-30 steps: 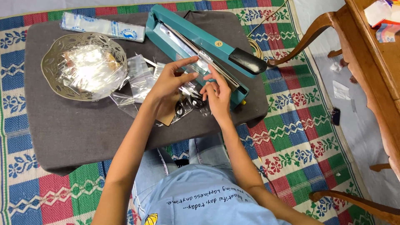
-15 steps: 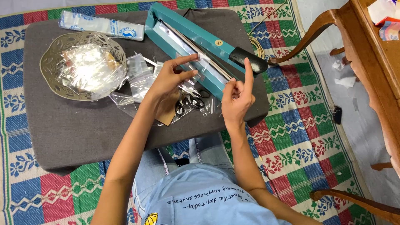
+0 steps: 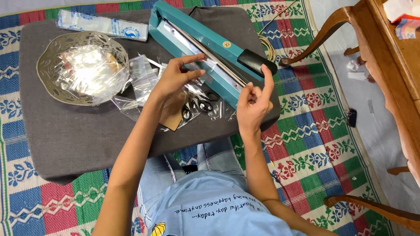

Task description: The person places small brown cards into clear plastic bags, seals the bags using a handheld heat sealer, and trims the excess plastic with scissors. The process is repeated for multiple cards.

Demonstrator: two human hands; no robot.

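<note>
Teal heat sealer (image 3: pixel 205 48) upper centre of frame. Your left hand (image 3: pixel 175 78) pinches clear plastic pouch (image 3: pixel 203 76) on sealer bar. Your right hand (image 3: pixel 253 102) beside black handle (image 3: pixel 256 62), grip released, index finger raised.

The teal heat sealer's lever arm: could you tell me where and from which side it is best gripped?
Probably by the black handle at the raised arm's free end, coming from the right, above it. The right hand is nearest; the left hand holds a clear bag on the sealer.
</note>
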